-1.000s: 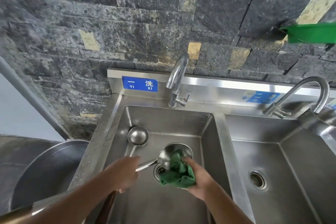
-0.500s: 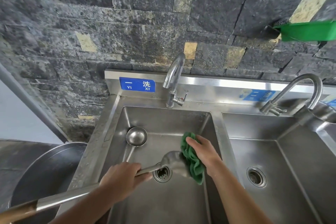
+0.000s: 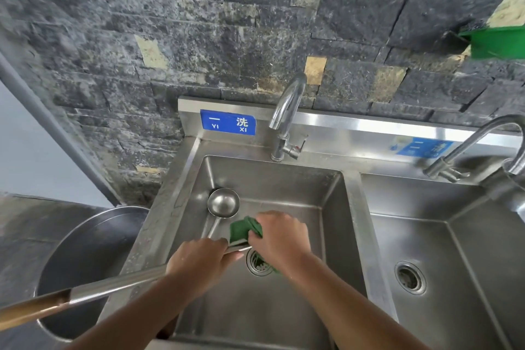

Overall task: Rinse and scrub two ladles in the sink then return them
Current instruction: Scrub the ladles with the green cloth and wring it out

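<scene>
My left hand (image 3: 199, 260) grips the long steel handle of a ladle (image 3: 113, 287), whose wooden end runs off to the lower left. Its bowl is hidden under my right hand (image 3: 279, 237), which presses a green scouring cloth (image 3: 241, 231) around it above the drain (image 3: 257, 263) of the left sink basin (image 3: 335, 207). A second ladle (image 3: 223, 202) lies in the same basin, bowl up at the back left, its handle running down toward my left hand.
A tap (image 3: 285, 116) stands behind the left basin, with no water visible. A second basin (image 3: 454, 250) with its own tap (image 3: 477, 145) lies to the right. A big steel pot (image 3: 85, 250) stands left of the sink. A stone wall is behind.
My right hand with the cloth has moved left and now covers the ladle's bowl, which showed before. The left hand has slid up the handle toward the bowl.
</scene>
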Demonstrator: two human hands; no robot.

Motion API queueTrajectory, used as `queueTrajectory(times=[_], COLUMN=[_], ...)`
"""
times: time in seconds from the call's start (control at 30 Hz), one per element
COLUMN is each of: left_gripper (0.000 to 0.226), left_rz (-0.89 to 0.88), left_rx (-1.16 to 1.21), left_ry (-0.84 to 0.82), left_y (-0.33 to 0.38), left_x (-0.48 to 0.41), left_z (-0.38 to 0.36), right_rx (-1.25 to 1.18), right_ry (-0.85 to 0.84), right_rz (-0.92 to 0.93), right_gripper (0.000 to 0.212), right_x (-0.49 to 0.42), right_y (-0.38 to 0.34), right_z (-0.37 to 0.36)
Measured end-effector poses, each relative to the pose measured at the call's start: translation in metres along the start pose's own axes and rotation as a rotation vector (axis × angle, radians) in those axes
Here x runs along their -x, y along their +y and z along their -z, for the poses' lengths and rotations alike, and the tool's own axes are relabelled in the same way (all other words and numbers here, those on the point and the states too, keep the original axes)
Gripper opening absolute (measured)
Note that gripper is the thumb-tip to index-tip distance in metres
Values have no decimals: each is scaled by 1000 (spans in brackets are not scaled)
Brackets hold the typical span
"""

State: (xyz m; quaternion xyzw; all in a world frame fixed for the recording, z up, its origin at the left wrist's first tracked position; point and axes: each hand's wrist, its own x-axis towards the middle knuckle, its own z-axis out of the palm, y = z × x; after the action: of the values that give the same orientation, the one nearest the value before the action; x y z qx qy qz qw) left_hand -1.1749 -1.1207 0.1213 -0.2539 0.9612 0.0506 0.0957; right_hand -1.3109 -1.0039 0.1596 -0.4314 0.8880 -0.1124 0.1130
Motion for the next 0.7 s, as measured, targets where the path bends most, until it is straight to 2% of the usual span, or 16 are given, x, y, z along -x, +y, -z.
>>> queueTrajectory(times=[0.1, 0.2, 0.3, 0.4, 0.47, 0.6, 0.7], left_gripper=[59, 58, 57, 56, 55, 55, 54], left_rz=[-8, -26, -37, -71, -100, -88, -11], left_rx=[23, 19, 25, -51, -109, -134, -54], left_ry=[39, 40, 43, 12, -24, -76, -111], left_y=[-9, -13, -12, -7, -2, 6, 10], left_x=[3, 11, 12, 10, 8, 2, 0], left_z=[-1, -5, -4, 2, 4, -4, -13], right_rx=[-225, -510, -668, -535, -375, 12, 135], right_ry=[87, -54, -195, -329, -335, -250, -130], right_rz=[-240, -532, -683, -650, -613, -368, -145], right_gripper=[29, 22, 25, 40, 53, 41, 25], right_x=[5, -12, -35, -55, -59, -55, -32], right_y=[24, 65, 101, 109, 88, 29, -5], right_z=[-2, -10, -26, -43, -40, -26, -30])
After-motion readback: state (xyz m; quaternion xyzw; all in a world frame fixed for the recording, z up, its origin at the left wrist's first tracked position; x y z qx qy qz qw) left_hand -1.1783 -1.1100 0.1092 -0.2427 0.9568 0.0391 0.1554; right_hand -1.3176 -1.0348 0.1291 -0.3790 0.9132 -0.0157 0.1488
